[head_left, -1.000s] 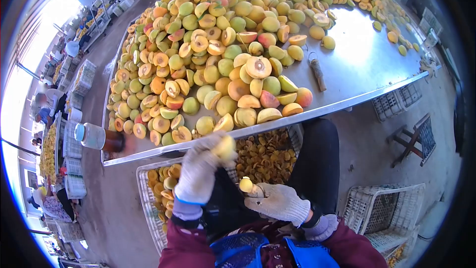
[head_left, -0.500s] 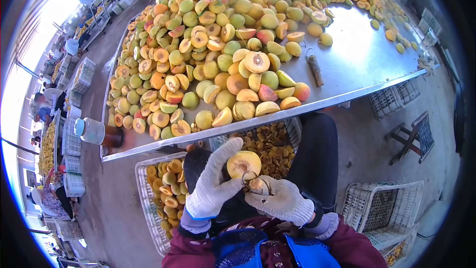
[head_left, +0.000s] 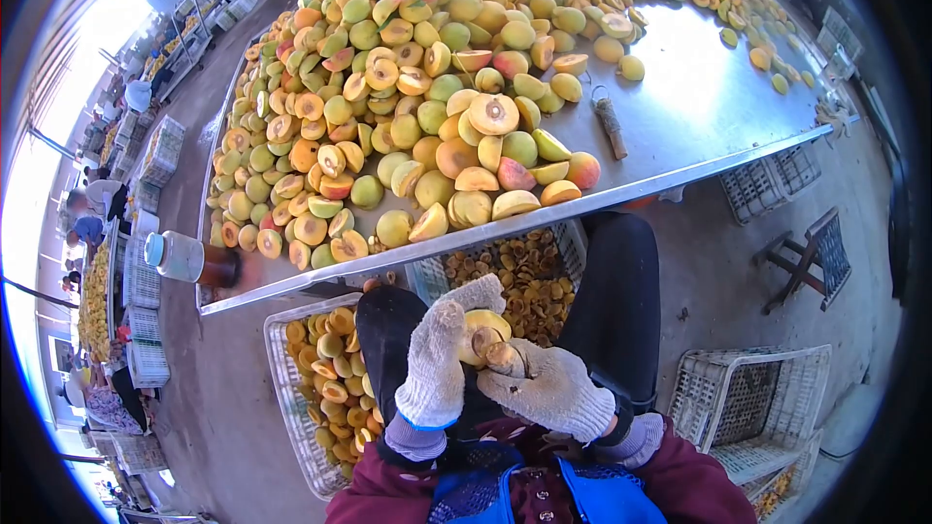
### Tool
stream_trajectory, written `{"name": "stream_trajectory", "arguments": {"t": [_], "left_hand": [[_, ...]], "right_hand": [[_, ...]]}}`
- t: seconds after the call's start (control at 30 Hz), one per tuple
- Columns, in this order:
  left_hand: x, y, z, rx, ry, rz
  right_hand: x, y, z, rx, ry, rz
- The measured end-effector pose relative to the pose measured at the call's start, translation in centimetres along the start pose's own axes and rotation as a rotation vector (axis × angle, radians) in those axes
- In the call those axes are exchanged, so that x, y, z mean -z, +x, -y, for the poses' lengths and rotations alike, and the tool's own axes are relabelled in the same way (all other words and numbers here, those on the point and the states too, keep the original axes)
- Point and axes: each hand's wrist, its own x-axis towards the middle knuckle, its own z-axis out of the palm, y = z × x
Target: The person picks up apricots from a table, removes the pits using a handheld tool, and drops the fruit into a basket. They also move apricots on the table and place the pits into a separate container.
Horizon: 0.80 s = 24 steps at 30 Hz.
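Yellow stone-fruit half (head_left: 484, 328), browner inside, lower centre: the gloved left hand (head_left: 439, 354) grasps it, covering one side; the right hand (head_left: 549, 388) clenches a mostly hidden tool (head_left: 501, 357).

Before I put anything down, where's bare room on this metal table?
The table is barest right of the tool lying on it, between the near edge and scattered fruit. A narrow patch lies between the jar and the heaped fruit, which crowds the left and middle.

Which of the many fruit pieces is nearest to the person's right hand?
The fruit half held in the left hand; the other pieces lie mostly on tables or in crates.
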Motion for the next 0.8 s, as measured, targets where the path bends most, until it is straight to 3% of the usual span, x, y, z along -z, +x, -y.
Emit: {"name": "stream_trajectory", "arguments": {"t": [0.13, 0.2, 0.23, 0.3, 0.33, 0.4, 0.43, 0.5, 0.53, 0.67, 0.73, 0.8], "left_hand": [[-0.4, -0.5, 1.4, -0.035, -0.05, 0.034], [-1.1, -0.4, 2.0, -0.236, -0.034, 0.003], [-1.2, -0.4, 2.0, -0.234, -0.034, 0.004], [-1.2, -0.3, 1.2, -0.191, -0.04, 0.045], [-1.3, -0.1, 0.3, -0.189, -0.041, 0.048], [-1.4, 0.4, -1.7, 0.021, 0.167, 0.137], [-1.5, 0.5, -1.3, -0.062, 0.231, 0.125], [-1.6, 0.4, -1.5, -0.155, 0.333, 0.156], [-1.7, 0.2, -1.8, -0.244, 0.436, 0.187], [-1.8, 1.7, -3.2, -0.532, 0.809, 0.338], [-1.6, 1.9, -4.0, -0.52, 0.835, 0.413], [-1.7, 2.1, -4.2, -0.508, 0.858, 0.489]], "right_hand": [[0.3, -0.3, 0.3, -0.038, 0.011, 0.022], [0.5, -0.3, 0.5, -0.077, 0.078, 0.091], [0.7, -0.3, 0.7, -0.079, 0.079, 0.09], [1.1, -0.6, 1.0, -0.196, 0.382, 0.285], [1.0, -0.7, 0.6, -0.199, 0.383, 0.282], [0.7, -0.6, -0.5, -0.234, 0.712, 0.421], [1.2, -0.6, -0.7, -0.232, 0.71, 0.418], [2.1, -0.6, -1.0, -0.287, 0.869, 0.701], [2.3, -0.7, -1.0, -0.291, 0.876, 0.697], [1.2, -0.6, -2.8, -0.225, 0.967, 0.742], [1.0, -0.5, -3.0, -0.171, 1.002, 0.749], [1.6, -0.6, -2.3, 0.014, 1.074, 0.822]]}}
